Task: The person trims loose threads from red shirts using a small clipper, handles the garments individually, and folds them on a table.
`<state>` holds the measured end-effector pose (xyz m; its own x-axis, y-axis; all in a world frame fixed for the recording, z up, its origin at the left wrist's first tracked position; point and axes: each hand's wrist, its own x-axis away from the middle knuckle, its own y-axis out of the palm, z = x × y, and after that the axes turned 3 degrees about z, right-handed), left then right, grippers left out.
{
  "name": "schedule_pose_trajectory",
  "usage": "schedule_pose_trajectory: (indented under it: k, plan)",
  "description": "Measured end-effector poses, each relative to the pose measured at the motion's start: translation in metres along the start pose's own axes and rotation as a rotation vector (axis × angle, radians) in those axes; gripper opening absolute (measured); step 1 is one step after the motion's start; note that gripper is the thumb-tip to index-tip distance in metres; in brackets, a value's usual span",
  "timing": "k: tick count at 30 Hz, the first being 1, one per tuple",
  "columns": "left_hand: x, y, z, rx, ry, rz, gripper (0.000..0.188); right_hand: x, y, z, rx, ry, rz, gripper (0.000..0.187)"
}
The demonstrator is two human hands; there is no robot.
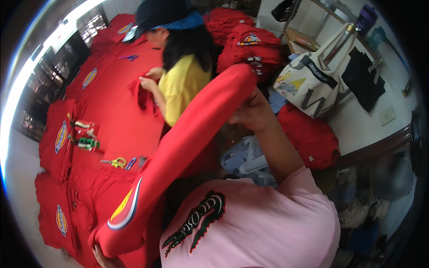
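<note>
A red shirt (178, 138) with a yellow, white and blue printed emblem is stretched in a long folded band slanting across my front. My right hand (252, 109) is raised and closed on its upper end, partly behind the cloth. Low at the left, my left hand (105, 258) grips the lower end, and most of its fingers are hidden by fabric. Beyond the band lies the red-covered table (127, 140). Yellow-handled scissors (117, 162) and a blue cutter (131, 164) rest on it near the shirt.
A co-worker in a yellow top (183, 87) handles red cloth across the table. Red shirts with emblems (56, 214) line the left edge. Folded red stacks (250, 47) stand behind. A canvas tote bag (308, 82) hangs at the right, above a red bundle (308, 138).
</note>
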<state>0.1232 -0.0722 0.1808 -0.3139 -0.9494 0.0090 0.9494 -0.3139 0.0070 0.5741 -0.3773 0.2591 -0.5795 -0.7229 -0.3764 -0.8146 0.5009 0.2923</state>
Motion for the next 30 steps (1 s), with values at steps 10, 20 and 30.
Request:
schedule_pose_trajectory:
  k: [10, 20, 30]
  plan:
    - [-0.018, 0.328, 0.007, 0.587, -0.027, -0.709, 0.062, 0.198, -0.215, -0.125, 0.07, -0.223, 0.865, 0.025]
    - [-0.007, 0.621, 0.055, 0.346, 0.326, -1.032, 0.02, 0.399, -0.198, -0.238, 1.091, -0.01, 1.42, 0.031]
    - [-0.057, 0.824, 0.093, 1.084, -0.019, -1.672, 0.055, 0.349, -0.211, -0.254, 0.566, -0.682, 0.942, 0.074]
